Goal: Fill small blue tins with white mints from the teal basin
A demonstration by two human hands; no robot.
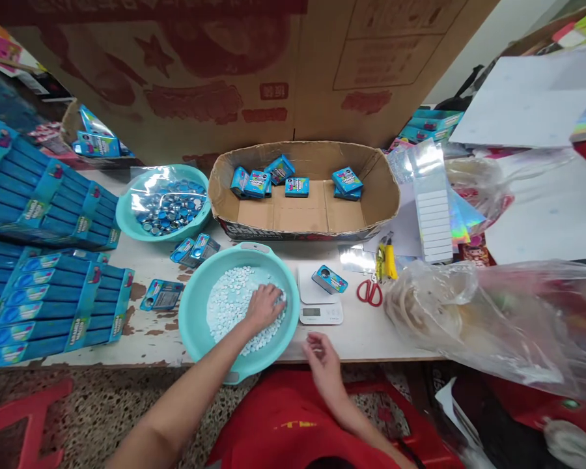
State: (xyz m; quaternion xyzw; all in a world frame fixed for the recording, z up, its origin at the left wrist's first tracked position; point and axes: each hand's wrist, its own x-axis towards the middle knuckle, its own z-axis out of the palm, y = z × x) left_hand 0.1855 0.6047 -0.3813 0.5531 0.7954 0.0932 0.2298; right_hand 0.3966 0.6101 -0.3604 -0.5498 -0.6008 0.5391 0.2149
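Observation:
My left hand (264, 307) reaches into a turquoise basin (188, 312) of small white round candies (227, 303). Its fingers are curled among the candies near the basin's right side, with white pieces at the fingertips. My right hand (323, 362) is at the front edge of the table, loosely bent, thumb apart from the fingers, holding nothing that I can see. Just beyond it stands a white digital scale (329, 314). A small blue printed tin (329, 279) rests on the scale's platform.
Behind the basin is a cardboard tray (303, 215) with several blue packs. A second basin (127, 218) holds small round metal pieces. Blue boxes (53, 299) are stacked at left. Red-handled scissors (370, 293), a yellow cutter (389, 260) and plastic bags (469, 319) lie at right.

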